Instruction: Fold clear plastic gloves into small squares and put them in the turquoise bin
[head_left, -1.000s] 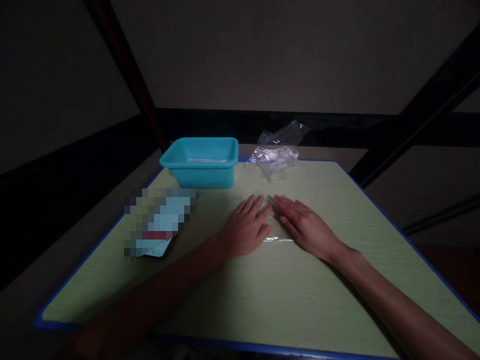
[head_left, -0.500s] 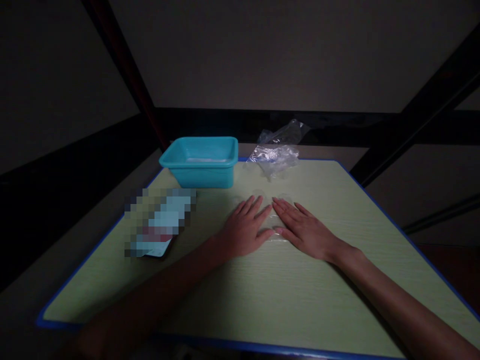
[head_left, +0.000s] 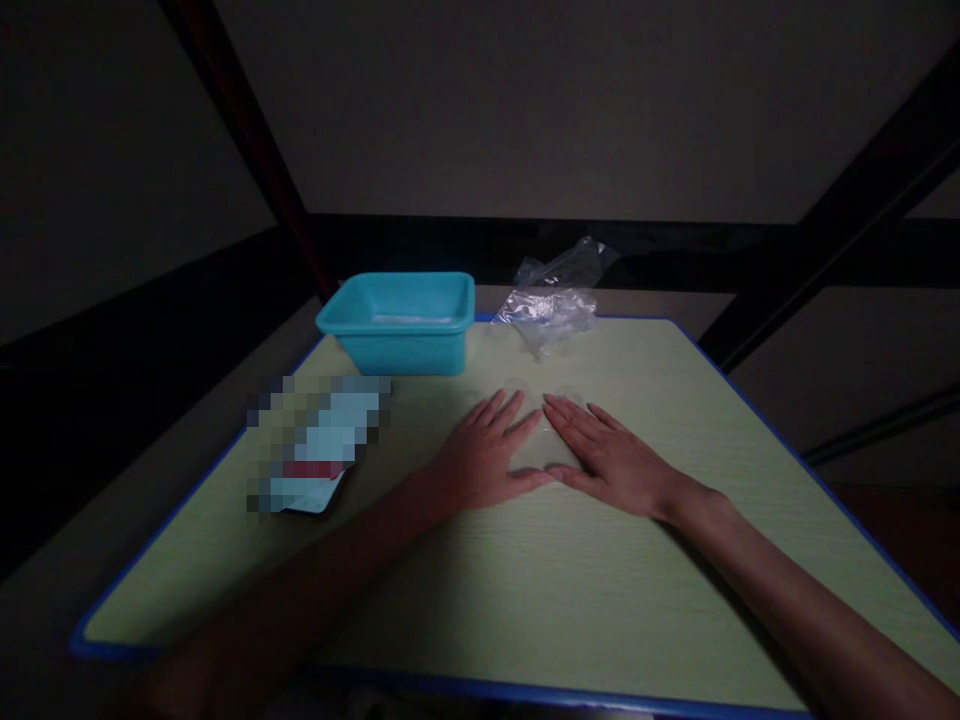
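Note:
My left hand (head_left: 495, 452) lies flat with its fingers spread, pressing on a clear thin plastic sheet (head_left: 541, 448). Opposite it, my right hand (head_left: 611, 455) is also flat on the sheet, its fingers stretched out and mostly side by side. The two thumb tips meet at the near side. Rounded lobes of the clear plastic show just beyond the fingertips. Much of the sheet is hidden under both hands, so I cannot tell exactly what it is.
A turquoise plastic basin (head_left: 405, 350) stands at the back left of the table (head_left: 480, 610). Crumpled clear plastic wrapping (head_left: 551, 305) lies at the far edge. On the left rests a flat, pale-blue item (head_left: 330, 440), mostly blurred out by pixels. Blue trim borders the tabletop.
My left thumb has shifted right and now meets the right thumb. The sheet's shiny near edge no longer shows by the thumbs. Both hands otherwise stay nearly in place.

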